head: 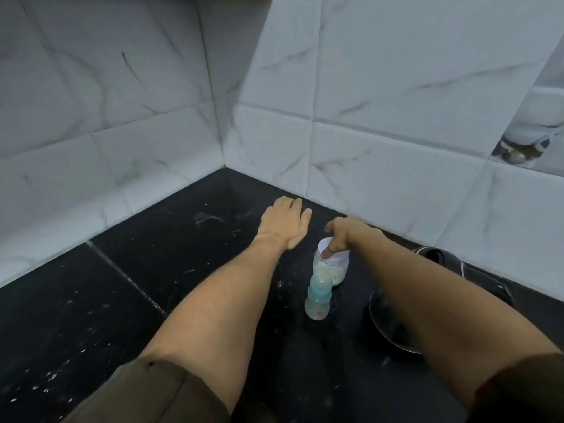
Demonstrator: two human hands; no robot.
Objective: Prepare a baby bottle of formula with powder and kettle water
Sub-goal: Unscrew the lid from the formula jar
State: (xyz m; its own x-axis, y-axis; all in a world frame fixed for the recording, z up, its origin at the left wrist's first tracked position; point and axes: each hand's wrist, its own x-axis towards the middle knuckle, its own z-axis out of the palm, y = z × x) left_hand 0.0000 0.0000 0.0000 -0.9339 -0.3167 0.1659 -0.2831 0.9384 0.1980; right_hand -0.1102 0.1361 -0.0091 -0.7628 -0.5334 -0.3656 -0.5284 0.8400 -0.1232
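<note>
Left hand (285, 222) is hovering spread near the back corner of the countertop (122, 300); right hand (345, 235) is gripping the lid (337, 257) of the powder jar (334, 274). We are judging a twist could topple the baby bottle (317, 303) just beside it.

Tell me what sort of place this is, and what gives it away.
Most likely a corner of a home kitchen: a black stone countertop meets white marble-look wall tiles, and on it stand a baby bottle, a powder jar and what looks like a black kettle.
</note>
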